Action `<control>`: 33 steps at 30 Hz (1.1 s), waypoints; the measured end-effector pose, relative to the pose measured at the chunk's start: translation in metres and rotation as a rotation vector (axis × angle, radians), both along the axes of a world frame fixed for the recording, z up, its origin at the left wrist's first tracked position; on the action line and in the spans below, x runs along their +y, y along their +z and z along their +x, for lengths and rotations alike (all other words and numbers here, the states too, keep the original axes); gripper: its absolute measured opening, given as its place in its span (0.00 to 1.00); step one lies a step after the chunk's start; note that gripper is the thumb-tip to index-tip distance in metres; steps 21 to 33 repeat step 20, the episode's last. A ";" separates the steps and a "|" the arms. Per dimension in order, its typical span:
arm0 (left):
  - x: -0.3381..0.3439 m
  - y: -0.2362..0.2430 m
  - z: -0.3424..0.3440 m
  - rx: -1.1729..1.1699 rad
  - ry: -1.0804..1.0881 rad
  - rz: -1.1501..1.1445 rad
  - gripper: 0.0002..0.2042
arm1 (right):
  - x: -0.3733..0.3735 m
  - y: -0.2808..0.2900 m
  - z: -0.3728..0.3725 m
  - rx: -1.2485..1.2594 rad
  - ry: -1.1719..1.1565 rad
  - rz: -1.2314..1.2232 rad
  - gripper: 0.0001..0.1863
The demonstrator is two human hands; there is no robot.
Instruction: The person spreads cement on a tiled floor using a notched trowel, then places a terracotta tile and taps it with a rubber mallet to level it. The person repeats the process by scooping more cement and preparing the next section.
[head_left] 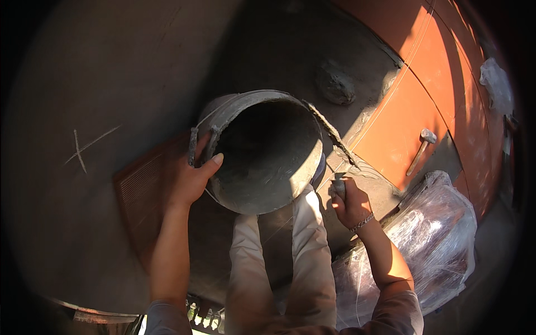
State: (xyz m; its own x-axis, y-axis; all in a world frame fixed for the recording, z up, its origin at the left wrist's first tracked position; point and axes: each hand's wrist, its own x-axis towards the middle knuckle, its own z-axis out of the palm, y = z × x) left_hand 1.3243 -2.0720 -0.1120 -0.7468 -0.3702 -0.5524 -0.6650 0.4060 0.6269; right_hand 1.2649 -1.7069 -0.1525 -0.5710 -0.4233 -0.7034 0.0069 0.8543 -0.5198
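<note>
A mortar-smeared bucket (304, 173) is tilted in front of my legs, its wide mouth facing up at me and its inside mostly in shadow. My left hand (192, 178) grips its left rim, thumb over the edge, close to the wire bail's grip (193, 146). On the other side my right hand (352, 202) is closed round a grey handle. This seems to belong to a trowel (329, 131), whose mortar-caked blade shows edge-on beside the bucket's right rim. The joint between handle and blade is not clear.
Beyond the bucket, a mortar lump (335, 84) sits on dark grey floor. Orange tiles (391, 139) cover the right, with a mallet (421, 149) on them. A plastic-wrapped stack (419, 240) stands near right. A ribbed reddish tile (145, 184) lies left, past it a chalk cross (79, 151).
</note>
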 end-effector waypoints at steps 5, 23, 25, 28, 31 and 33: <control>0.000 0.007 -0.007 -0.090 0.038 0.160 0.29 | -0.088 -0.031 -0.008 -0.142 0.415 -0.001 0.13; -0.038 -0.009 -0.007 0.072 -0.531 0.008 0.27 | -0.215 -0.173 0.088 -0.103 0.475 0.310 0.40; -0.038 -0.009 -0.007 0.072 -0.531 0.008 0.27 | -0.215 -0.173 0.088 -0.103 0.475 0.310 0.40; -0.038 -0.009 -0.007 0.072 -0.531 0.008 0.27 | -0.215 -0.173 0.088 -0.103 0.475 0.310 0.40; -0.038 -0.009 -0.007 0.072 -0.531 0.008 0.27 | -0.215 -0.173 0.088 -0.103 0.475 0.310 0.40; -0.038 -0.009 -0.007 0.072 -0.531 0.008 0.27 | -0.215 -0.173 0.088 -0.103 0.475 0.310 0.40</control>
